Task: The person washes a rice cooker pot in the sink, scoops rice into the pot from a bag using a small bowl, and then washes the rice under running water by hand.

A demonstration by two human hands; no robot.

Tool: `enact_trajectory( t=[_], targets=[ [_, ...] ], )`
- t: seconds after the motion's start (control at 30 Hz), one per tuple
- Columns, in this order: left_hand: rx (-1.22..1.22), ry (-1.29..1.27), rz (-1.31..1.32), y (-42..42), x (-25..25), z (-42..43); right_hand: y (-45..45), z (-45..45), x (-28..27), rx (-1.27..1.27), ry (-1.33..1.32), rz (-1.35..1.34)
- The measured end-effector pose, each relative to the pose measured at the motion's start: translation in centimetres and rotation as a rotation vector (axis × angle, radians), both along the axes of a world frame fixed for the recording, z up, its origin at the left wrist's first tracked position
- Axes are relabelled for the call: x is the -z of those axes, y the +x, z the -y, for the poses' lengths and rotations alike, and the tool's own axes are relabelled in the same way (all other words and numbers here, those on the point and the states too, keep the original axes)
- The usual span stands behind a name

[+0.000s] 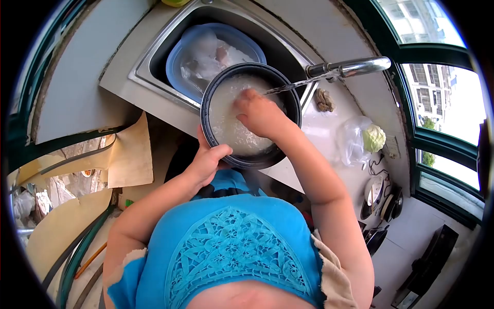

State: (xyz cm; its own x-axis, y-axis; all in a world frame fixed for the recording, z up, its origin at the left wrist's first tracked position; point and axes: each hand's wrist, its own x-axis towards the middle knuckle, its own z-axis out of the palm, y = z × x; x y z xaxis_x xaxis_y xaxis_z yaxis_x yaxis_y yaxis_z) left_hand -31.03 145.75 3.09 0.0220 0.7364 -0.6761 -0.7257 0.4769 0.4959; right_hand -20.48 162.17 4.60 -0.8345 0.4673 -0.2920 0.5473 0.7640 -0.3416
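A round black pot (pixel 295 103) full of cloudy, whitish water is tilted over the front edge of the sink. My left hand (pixel 210 157) grips its near left rim, thumb on the outer wall. Inside the pot is my right hand (pixel 257 114), its fingertips dipped into the water and the thumb apart from the fingers. What lies beneath the cloudy surface is hidden. From the faucet (pixel 360 67) a stream of water runs into the pot, just past my right hand.
In the metal sink (pixel 154 56) sits a blue plastic basin (pixel 175 64) holding whitish, plastic-looking contents. On the counter to the right are a crumpled brown cloth (pixel 324 100), a clear plastic bag (pixel 352 141) and a pale green cabbage (pixel 374 138). Pans (pixel 393 203) stand further along.
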Motion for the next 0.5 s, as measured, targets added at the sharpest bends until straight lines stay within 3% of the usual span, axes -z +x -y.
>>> enact_trajectory(
  t=[0.07, 0.17, 0.27, 0.37, 0.5],
  targets=[
    [-0.032, -0.016, 0.003, 0.1, -1.0, -0.1, -0.1, -1.2, 0.2, 0.170, 0.176, 0.078],
    [-0.036, -0.012, 0.024, 0.3, -0.9, 0.0, -2.1, -2.0, 1.7, 0.238, 0.233, 0.182],
    [-0.045, -0.005, 0.041, 0.3, -0.9, -0.4, -4.1, 1.4, 1.4, 0.087, 0.171, -0.069],
    [-0.034, 0.012, 0.041, 0.2, -0.4, -0.2, -2.3, 3.1, 1.0, -0.348, -0.041, -0.188],
    [-0.052, 0.008, 0.021, 0.3, 0.0, 0.3, 3.1, 2.2, -0.1, -0.499, -0.276, -0.069]
  ],
)
